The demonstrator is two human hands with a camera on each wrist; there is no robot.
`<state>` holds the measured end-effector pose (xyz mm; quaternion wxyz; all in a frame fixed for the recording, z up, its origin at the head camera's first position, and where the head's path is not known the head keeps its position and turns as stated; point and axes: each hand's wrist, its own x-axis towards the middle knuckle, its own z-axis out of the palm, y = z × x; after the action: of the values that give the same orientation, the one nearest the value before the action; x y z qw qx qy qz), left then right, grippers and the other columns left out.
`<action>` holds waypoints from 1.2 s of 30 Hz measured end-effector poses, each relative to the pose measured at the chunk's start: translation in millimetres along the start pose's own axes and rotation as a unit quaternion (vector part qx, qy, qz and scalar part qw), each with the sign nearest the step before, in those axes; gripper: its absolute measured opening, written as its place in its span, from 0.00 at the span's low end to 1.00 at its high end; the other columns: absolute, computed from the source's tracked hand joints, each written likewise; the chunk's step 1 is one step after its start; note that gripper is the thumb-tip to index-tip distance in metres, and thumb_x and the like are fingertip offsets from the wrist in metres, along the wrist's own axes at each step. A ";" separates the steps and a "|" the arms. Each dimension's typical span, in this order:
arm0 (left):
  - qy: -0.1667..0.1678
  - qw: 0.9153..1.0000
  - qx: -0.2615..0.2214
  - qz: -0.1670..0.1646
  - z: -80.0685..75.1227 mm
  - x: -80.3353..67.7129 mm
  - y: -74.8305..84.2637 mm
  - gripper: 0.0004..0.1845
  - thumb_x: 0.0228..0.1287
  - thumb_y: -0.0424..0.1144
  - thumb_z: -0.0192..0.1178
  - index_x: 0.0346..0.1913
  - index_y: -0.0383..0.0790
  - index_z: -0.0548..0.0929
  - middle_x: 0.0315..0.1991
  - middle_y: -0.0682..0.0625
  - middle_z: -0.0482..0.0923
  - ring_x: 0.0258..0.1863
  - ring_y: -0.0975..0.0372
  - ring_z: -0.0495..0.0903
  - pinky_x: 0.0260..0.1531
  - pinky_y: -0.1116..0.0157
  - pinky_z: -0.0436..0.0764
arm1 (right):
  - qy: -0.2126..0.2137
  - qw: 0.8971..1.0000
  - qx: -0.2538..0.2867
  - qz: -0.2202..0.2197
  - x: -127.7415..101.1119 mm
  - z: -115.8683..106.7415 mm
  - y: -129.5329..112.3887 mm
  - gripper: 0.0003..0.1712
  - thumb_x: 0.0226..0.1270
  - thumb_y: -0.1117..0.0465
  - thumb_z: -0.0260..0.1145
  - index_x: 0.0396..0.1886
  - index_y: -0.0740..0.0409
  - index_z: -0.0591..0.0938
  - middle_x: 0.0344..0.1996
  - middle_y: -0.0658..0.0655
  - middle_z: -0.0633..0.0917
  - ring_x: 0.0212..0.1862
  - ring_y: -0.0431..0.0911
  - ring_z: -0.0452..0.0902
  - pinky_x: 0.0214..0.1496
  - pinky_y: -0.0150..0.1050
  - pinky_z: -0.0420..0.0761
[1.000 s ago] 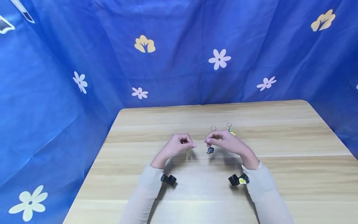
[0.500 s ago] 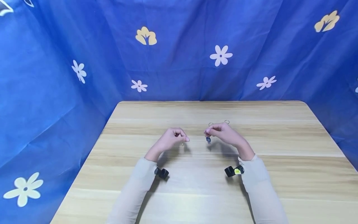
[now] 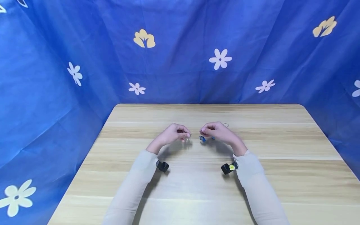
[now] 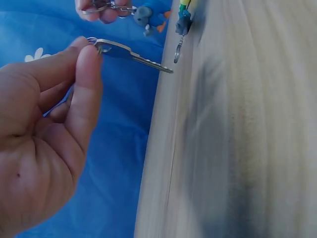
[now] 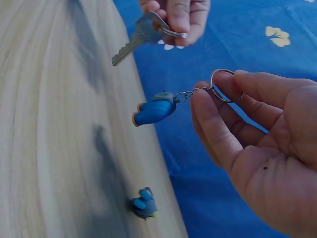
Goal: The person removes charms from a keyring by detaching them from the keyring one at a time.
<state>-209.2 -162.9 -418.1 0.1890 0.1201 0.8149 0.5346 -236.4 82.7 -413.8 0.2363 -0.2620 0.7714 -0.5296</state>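
Observation:
My left hand [image 3: 184, 135] pinches the head of a silver key [image 4: 133, 56] between thumb and forefinger, blade pointing toward the right hand. My right hand [image 3: 203, 132] pinches a metal split ring [image 5: 225, 87], from which a short chain and a small blue figure charm [image 5: 153, 111] hang. Both hands hover just above the wooden table [image 3: 197, 187], fingertips a few centimetres apart. The key [image 5: 132, 43] lies close to the ring without touching it.
A second keychain with a green and blue charm [image 5: 143, 203] and its ring [image 3: 226, 125] lies on the table just beyond the right hand. Blue flowered cloth [image 3: 180, 62] hangs behind and beside the table. A black camera is strapped at each wrist.
Both hands have drawn closer together and slightly away from me. The blue charm hangs higher and nearer the key than before.

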 end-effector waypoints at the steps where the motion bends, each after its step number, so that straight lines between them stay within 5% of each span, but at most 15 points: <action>1: -0.007 1.000 0.003 0.005 -0.9 2.8 -0.1 0.10 0.66 0.29 0.58 0.46 0.26 0.81 0.40 0.37 0.83 0.29 0.64 0.81 0.37 0.64 0.85 | 0.002 1.000 -0.008 0.000 2.6 -0.1 1.1 0.19 0.74 0.60 0.55 0.51 0.74 0.79 0.49 0.70 0.83 0.49 0.51 0.83 0.56 0.44 0.81; 8: -0.038 0.997 0.059 0.024 -4.4 18.4 1.3 0.08 0.66 0.30 0.57 0.43 0.30 0.82 0.37 0.41 0.84 0.32 0.62 0.81 0.42 0.60 0.84 | 0.008 1.000 -0.017 0.016 16.9 -2.4 8.8 0.17 0.72 0.60 0.57 0.48 0.72 0.81 0.38 0.61 0.86 0.39 0.44 0.83 0.50 0.51 0.81; 14: -0.039 0.995 0.093 0.014 -8.8 32.8 -4.9 0.08 0.66 0.33 0.57 0.43 0.33 0.83 0.32 0.48 0.83 0.31 0.61 0.78 0.38 0.62 0.80 | 0.009 0.999 -0.036 0.025 30.5 -10.1 16.7 0.16 0.72 0.61 0.55 0.46 0.71 0.81 0.36 0.60 0.85 0.35 0.42 0.80 0.43 0.41 0.81; 28: -0.056 0.994 0.093 0.020 -8.0 53.5 -28.9 0.09 0.67 0.30 0.55 0.44 0.31 0.83 0.29 0.48 0.80 0.23 0.64 0.69 0.26 0.71 0.71 | -0.007 0.998 -0.052 0.025 54.4 -17.6 44.4 0.16 0.74 0.61 0.54 0.44 0.68 0.82 0.37 0.63 0.86 0.35 0.44 0.80 0.39 0.37 0.80; 36: -0.029 0.995 0.089 0.015 -13.6 58.7 -33.6 0.09 0.64 0.29 0.55 0.43 0.32 0.83 0.29 0.46 0.81 0.23 0.65 0.70 0.25 0.72 0.70 | -0.010 0.998 -0.052 0.036 68.1 -21.4 46.5 0.16 0.74 0.61 0.53 0.45 0.68 0.82 0.37 0.62 0.86 0.36 0.43 0.80 0.41 0.37 0.81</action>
<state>-267.8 -164.2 -454.6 0.1927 0.1641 0.8518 0.4588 -308.4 67.0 -456.5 0.2494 -0.2513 0.8043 -0.4772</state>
